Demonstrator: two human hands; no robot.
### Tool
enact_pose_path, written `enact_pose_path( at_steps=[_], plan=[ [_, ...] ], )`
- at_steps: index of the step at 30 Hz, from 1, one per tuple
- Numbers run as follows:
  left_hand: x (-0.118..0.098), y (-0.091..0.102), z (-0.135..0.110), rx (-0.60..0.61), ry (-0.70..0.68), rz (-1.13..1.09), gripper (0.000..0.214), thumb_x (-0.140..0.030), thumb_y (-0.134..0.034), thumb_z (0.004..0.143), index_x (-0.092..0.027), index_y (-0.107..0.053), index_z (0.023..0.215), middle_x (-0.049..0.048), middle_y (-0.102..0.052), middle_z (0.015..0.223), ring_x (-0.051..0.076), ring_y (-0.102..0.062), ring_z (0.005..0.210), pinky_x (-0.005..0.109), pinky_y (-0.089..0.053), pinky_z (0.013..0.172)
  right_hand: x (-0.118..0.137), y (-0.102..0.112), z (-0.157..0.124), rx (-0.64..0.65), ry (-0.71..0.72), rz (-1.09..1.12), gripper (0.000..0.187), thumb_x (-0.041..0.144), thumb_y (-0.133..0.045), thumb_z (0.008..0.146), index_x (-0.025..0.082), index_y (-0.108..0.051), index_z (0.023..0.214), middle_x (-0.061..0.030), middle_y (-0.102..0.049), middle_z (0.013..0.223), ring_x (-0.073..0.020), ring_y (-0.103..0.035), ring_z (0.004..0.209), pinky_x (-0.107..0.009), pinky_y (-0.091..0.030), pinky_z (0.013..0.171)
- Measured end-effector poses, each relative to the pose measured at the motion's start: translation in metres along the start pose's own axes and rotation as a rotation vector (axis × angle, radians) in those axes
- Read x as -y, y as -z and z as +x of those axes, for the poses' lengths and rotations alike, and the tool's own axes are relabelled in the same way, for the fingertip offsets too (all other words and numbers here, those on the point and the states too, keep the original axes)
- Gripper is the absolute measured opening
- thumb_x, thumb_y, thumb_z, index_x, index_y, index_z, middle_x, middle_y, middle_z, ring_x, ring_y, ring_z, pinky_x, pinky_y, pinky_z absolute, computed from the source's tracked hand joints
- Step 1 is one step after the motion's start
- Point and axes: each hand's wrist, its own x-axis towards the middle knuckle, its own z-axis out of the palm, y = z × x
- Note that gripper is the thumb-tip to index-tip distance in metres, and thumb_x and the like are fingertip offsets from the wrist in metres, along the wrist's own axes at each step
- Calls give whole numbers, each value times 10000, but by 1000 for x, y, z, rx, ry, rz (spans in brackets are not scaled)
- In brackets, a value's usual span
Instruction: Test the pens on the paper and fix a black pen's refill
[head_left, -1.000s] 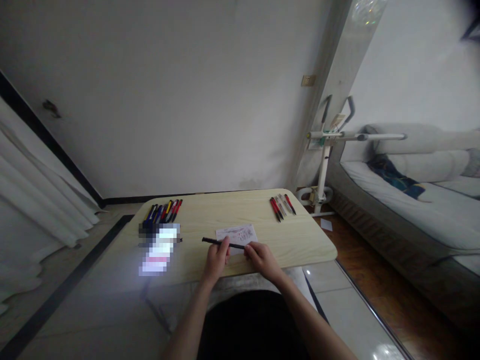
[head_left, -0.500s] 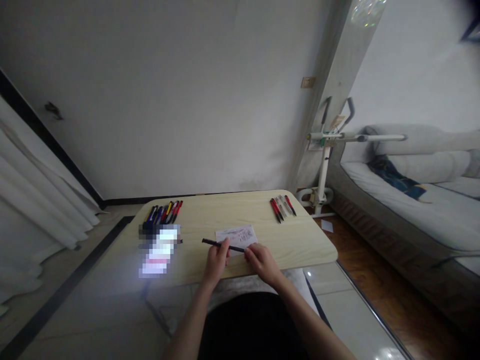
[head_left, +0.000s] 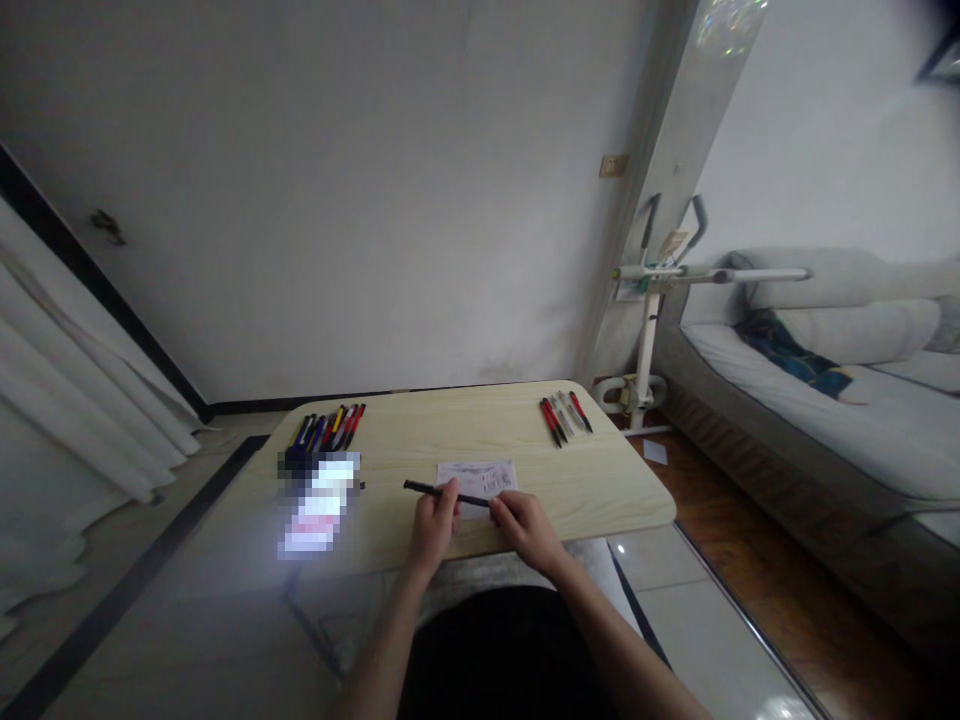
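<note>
A black pen is held level between both hands, over the near part of a pale wooden table. My left hand pinches it around its middle, with one end sticking out to the left. On its other end, my right hand has thumb and fingers closed. Beneath the pen lies a small sheet of paper with dark writing or scribbles; its near part is hidden by the hands.
Several pens lie side by side at the table's left. A smaller row of red and clear pens lies at the right. A bright, pixelated screen-like thing is at the near left. White exercise equipment and a sofa stand beyond, to the right.
The sheet of paper has shifted slightly to the right and sits straighter. Both hands keep hold of the pen in nearly the same place.
</note>
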Motion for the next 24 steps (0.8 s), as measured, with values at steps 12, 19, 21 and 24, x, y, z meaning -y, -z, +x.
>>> enact_pose_path(
  at_steps=[12, 19, 21, 24],
  plan=[
    [0, 1, 0, 16, 16, -13, 449, -511, -418, 772, -164, -436, 488, -37, -395, 384, 82, -388, 365, 202, -307, 402, -2, 1, 0, 2, -8, 26, 346, 335, -357, 859, 163, -530, 614, -7, -561, 593, -115, -510, 582, -220, -353, 564],
    [-2, 0, 0, 24, 33, -42, 449, -524, -435, 757, -165, -440, 488, -39, -393, 375, 82, -381, 355, 205, -302, 392, -2, -1, 2, -8, -21, 19, 346, 334, -361, 856, 166, -535, 608, -11, -570, 583, -116, -506, 557, -224, -358, 550],
    [-2, 0, 0, 19, 33, -44, 449, -528, -439, 753, -165, -442, 488, -40, -395, 375, 83, -381, 353, 206, -303, 390, -1, 0, 1, -15, -17, 6, 348, 336, -358, 856, 167, -535, 608, -12, -569, 582, -117, -502, 554, -227, -360, 550],
    [-3, 0, -1, 8, 34, -40, 450, -533, -442, 749, -163, -449, 493, -39, -403, 380, 83, -386, 356, 205, -305, 389, 0, -1, 1, -32, -11, -14, 349, 335, -358, 856, 168, -534, 605, -14, -566, 582, -120, -500, 559, -228, -359, 551]
  ],
)
